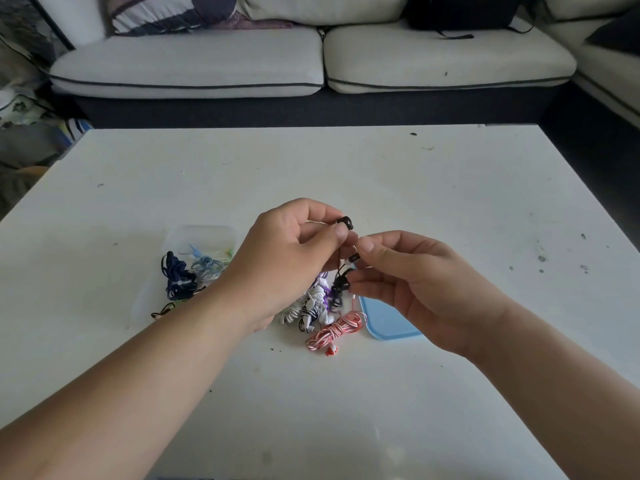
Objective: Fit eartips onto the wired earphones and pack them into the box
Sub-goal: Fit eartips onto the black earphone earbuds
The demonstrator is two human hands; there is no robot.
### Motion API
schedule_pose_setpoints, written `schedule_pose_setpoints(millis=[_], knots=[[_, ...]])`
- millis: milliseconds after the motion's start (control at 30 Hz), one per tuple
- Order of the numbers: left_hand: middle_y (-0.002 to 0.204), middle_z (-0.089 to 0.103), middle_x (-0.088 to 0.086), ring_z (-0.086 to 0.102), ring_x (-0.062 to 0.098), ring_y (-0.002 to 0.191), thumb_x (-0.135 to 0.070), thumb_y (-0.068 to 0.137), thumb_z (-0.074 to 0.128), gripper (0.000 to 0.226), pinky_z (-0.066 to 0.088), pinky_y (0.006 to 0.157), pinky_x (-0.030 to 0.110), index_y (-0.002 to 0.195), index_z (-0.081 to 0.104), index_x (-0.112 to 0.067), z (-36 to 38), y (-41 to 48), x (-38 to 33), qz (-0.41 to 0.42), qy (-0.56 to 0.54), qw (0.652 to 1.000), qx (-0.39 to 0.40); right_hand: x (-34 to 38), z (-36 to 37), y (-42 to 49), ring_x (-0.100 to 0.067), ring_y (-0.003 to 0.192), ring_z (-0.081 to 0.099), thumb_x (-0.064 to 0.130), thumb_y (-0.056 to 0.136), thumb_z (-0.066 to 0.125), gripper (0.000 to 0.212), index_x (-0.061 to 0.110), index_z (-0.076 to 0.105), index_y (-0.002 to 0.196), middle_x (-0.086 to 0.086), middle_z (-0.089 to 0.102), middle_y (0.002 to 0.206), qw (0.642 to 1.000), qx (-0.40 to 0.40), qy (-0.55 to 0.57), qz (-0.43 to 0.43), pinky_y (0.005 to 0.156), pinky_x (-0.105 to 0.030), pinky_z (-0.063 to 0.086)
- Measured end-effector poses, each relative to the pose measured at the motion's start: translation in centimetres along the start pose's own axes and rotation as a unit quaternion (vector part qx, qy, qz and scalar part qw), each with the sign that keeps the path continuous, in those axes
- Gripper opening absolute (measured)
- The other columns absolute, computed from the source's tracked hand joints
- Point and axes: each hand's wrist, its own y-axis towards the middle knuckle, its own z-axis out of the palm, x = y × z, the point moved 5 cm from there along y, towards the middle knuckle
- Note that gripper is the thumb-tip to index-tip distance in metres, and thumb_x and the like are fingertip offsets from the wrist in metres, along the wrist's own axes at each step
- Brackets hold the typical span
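My left hand (294, 244) pinches a black earbud (345, 222) between thumb and forefinger above the table. From it a black cable hangs down to a bundled black earphone (337, 289). My right hand (408, 271) is just right of it, its fingertips on the second earbud (353, 258) and the bundle. Below lie a red-and-white earphone bundle (334, 332), a black-and-white one (310, 311) and a purple one (323, 284). A clear plastic box (180, 237) at the left holds navy (178, 278) and light blue (207, 265) earphones. My left wrist hides part of the box.
A light blue lid (388, 323) lies flat on the white table (450, 202), partly under my right hand. A grey sofa (311, 64) stands beyond the table's far edge, with a dark bag (460, 12) on it.
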Motion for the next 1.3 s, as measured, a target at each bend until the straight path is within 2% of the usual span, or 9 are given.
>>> schedule_pose_setpoints(millis=[100,267,467,667,900,1000,1100,1200,1300], knots=[[0.09,0.08,0.004,0.077,0.031,0.091,-0.014,0.098,0.07,0.009,0.062,0.091,0.049,0.106,0.07,-0.016,0.3,-0.1,0.1,0.002,0.011,1.0,0.001,-0.1,-0.1,0.0,-0.022,0.073,0.07,0.016,0.077,0.077,0.02,0.003,0.073,0.092,-0.022,0.071,0.093,1.0,-0.012,0.002,0.002,0.069,-0.029,0.062],[0.092,0.076,-0.002,0.077,0.026,0.083,-0.02,0.093,0.075,0.006,0.064,0.08,0.042,0.097,0.072,-0.023,0.8,-0.2,0.2,0.017,0.036,0.999,-0.028,-0.1,-0.2,0.0,-0.022,0.07,0.072,0.016,0.08,0.077,0.025,-0.002,0.073,0.096,-0.021,0.073,0.087,0.999,-0.046,0.0,-0.001,0.065,-0.028,0.062],[0.087,0.076,0.002,0.074,0.018,0.073,-0.023,0.093,0.075,0.004,0.056,0.065,0.032,0.095,0.071,-0.024,0.7,0.1,0.5,0.012,0.03,0.997,-0.07,0.0,-0.4,-0.1,-0.026,0.076,0.076,-0.007,0.091,0.064,0.017,-0.008,0.073,0.106,-0.024,0.076,0.09,0.999,-0.051,0.012,0.0,0.069,-0.028,0.063],[0.086,0.074,-0.005,0.068,0.007,0.071,-0.019,0.094,0.073,0.007,0.054,0.069,0.027,0.097,0.07,-0.025,1.3,0.1,0.9,0.03,0.056,0.996,-0.054,0.4,-0.6,-0.1,-0.036,0.081,0.075,-0.002,0.088,0.073,0.01,-0.003,0.077,0.098,-0.026,0.076,0.087,0.992,-0.082,-0.088,-0.026,0.081,-0.036,0.064],[0.09,0.075,-0.006,0.069,0.008,0.078,-0.018,0.098,0.069,0.019,0.053,0.075,0.025,0.107,0.076,-0.033,1.5,0.4,1.5,0.003,0.029,0.999,-0.038,1.2,-1.9,-0.2,-0.026,0.068,0.074,0.005,0.082,0.082,0.015,0.0,0.076,0.094,-0.019,0.077,0.082,0.979,-0.109,-0.165,-0.047,0.07,-0.035,0.064],[0.089,0.075,-0.002,0.072,0.013,0.078,-0.016,0.099,0.067,0.017,0.052,0.072,0.027,0.101,0.077,-0.029,1.9,0.6,1.9,-0.027,-0.002,0.999,-0.038,2.5,-5.3,0.6,-0.024,0.065,0.071,0.012,0.087,0.078,0.008,0.004,0.077,0.088,-0.012,0.075,0.076,0.956,-0.197,-0.203,-0.073,0.069,-0.039,0.064],[0.086,0.075,-0.001,0.071,0.01,0.071,-0.013,0.099,0.067,0.014,0.05,0.062,0.02,0.103,0.075,-0.024,2.5,0.6,2.2,-0.046,-0.022,0.998,-0.032,2.3,-10.1,2.0,-0.02,0.063,0.065,0.012,0.086,0.07,0.011,0.002,0.073,0.085,-0.007,0.069,0.073,0.906,-0.313,-0.273,-0.081,0.067,-0.041,0.061],[0.084,0.076,0.0,0.07,0.009,0.069,-0.013,0.099,0.067,0.013,0.051,0.06,0.018,0.102,0.074,-0.022,2.8,0.5,2.3,-0.05,-0.024,0.998,-0.026,0.7,-11.7,3.9,-0.02,0.063,0.052,0.014,0.081,0.063,0.022,-0.007,0.066,0.089,-0.009,0.058,0.07,0.874,-0.316,-0.365,-0.054,0.06,-0.037,0.049],[0.086,0.077,0.004,0.068,0.009,0.066,-0.012,0.099,0.066,0.012,0.05,0.057,0.018,0.103,0.074,-0.02,2.8,0.5,2.4,-0.053,-0.023,0.998,-0.02,-0.8,-11.5,5.6,-0.02,0.059,0.05,0.012,0.084,0.064,0.015,-0.001,0.07,0.084,-0.013,0.061,0.067,0.854,-0.299,-0.424,-0.032,0.058,-0.03,0.044]])
